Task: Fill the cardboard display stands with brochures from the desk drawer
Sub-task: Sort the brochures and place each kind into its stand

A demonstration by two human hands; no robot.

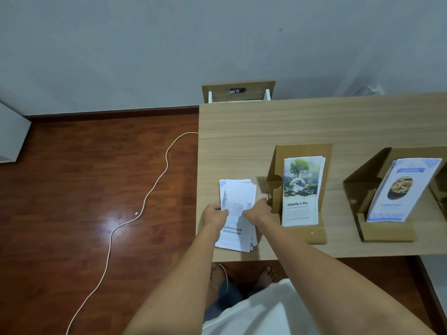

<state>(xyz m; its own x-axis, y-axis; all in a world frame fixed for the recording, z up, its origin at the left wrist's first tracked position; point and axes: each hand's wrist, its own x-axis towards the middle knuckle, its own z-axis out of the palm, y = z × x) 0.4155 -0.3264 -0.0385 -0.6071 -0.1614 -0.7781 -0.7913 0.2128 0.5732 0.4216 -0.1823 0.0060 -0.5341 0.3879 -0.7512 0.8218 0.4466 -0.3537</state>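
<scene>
A loose stack of white brochures (238, 197) lies on the desk near its left front corner. My left hand (215, 217) grips the stack's left edge. My right hand (257, 211) rests on the stack's right side, fingers curled onto the sheets. To the right stands a cardboard display stand (278, 165) holding tree-and-globe brochures (301, 189). Further right a second cardboard stand (367, 175) holds blue-bordered brochures (401, 189). At the desk's far left end a drawer (238, 91) sticks out, open.
The wooden desk (314, 122) runs right out of view. A white cable (145, 201) snakes across the dark wooden floor on the left. A white cabinet (12, 139) stands at the far left. My bare feet are under the desk edge.
</scene>
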